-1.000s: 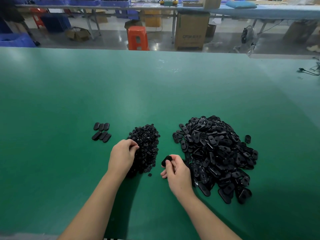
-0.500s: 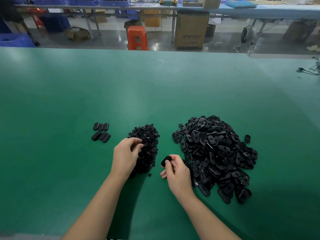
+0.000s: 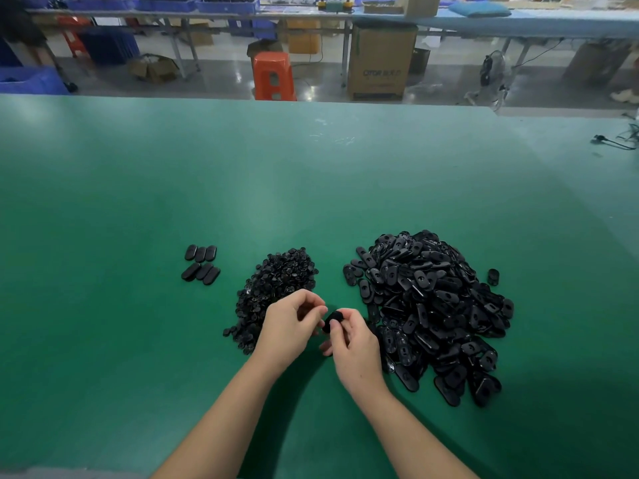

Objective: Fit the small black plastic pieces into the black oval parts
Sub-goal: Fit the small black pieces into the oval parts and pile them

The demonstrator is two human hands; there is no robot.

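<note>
Moved: left hand (image 3: 292, 326) off small black plastic pieces pile (image 3: 276, 288), now beside right hand (image 3: 352, 344).
Left fingers: curled, contents unclear.
Right fingers: pinching black oval part (image 3: 333, 319) above green table (image 3: 138, 202).
Stock: black oval parts heap (image 3: 432, 305) right.

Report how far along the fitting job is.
Barely started. Done: six oval parts lie in two neat rows at the left. In hand: the right hand grips one oval part while the left hand meets it, fingers curled; any small piece there is hidden. Left: the big pile of oval parts and the pile of small pieces.
</note>
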